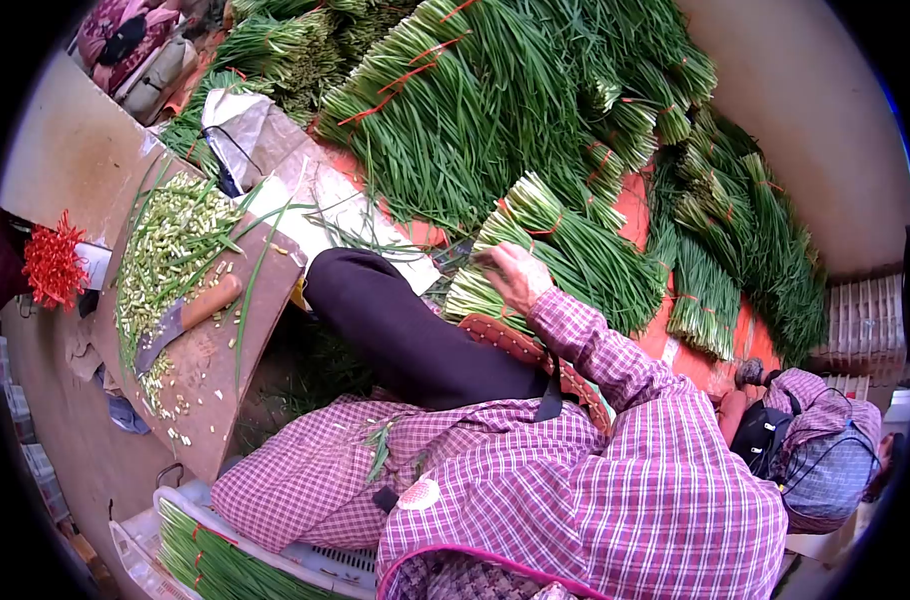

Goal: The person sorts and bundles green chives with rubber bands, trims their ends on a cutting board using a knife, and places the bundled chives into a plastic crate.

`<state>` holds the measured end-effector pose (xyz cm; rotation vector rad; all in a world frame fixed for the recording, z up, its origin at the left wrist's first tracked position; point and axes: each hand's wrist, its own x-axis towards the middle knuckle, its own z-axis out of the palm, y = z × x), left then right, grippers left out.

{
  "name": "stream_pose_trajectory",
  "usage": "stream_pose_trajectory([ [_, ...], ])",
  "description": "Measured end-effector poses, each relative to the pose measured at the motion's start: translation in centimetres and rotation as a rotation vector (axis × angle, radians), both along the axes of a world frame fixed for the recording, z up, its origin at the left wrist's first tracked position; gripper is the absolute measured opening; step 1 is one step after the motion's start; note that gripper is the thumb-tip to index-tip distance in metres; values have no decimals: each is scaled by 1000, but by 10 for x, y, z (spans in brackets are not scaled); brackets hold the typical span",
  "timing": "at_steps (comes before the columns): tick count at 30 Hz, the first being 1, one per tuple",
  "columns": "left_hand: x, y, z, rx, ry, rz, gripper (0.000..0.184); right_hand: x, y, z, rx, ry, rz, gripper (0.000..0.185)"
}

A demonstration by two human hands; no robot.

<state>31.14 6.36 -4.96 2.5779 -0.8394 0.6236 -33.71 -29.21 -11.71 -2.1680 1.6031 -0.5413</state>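
Although I have the right hand (517, 280) plainly in the head view, I cannot tell how firmly it grips: fingers partly curled, laid over the pale ends of a tied bundle (600, 265) of green stalks. Said bundle — red tie toward the pale end, leaves running off to the lower right — lies beside a dark-clad knee (375, 290). Left hand: out of my sight, its hold unknown to me.

Near the right wrist: one red-brown strip (500, 338) with pale marks, use unclear to me. Past the bundle: a large heap (505, 110) of like stalks, several red ties showing; to the right, more tied bundles (705, 310), with an orange sheet (633, 207) visible between.

Left of the knee: a white sheet (345, 225) strewn with loose leaves; then one brown board (220, 375), bearing chopped pieces (170, 235) and a knife (210, 302) — wooden handle, dark blade, lying flat among the scraps. Beyond the board, far left: a clump of red ties (55, 262).

Lower left: one pale crate (135, 550), stalks with red ties inside. Right edge: a co-worker (825, 440) in a checked head covering. Upper left: another person (125, 40), only partly in frame.
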Motion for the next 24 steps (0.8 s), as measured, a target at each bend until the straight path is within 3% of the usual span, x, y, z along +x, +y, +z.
stream_pose_trajectory([
  [6, -60, -65, 26, 33, -31, -109, 80, -161, -51, -72, 183, 243, -468, 49],
  [9, -82, -86, 39, 56, -44, -133, 79, -172, -62, -80, 120, 253, -393, 45],
  [12, -101, -107, 52, 78, -58, -153, 79, -146, -50, -89, 228, 147, -315, 44],
  [13, -105, -114, 55, 77, -64, -152, 79, -140, -42, -102, 236, 185, -282, 49],
  [16, -119, -131, 62, 67, -74, -150, 78, -125, -19, -135, 303, 308, -252, 90],
  [18, -127, -144, 67, 73, -84, -154, 78, -120, -11, -146, 278, 389, -279, 102],
  [22, -142, -163, 77, 81, -106, -166, 77, -115, -12, -152, 267, 371, -283, 103],
  [24, -149, -169, 83, 86, -118, -173, 77, -120, -18, -148, 182, 311, -270, 94],
])
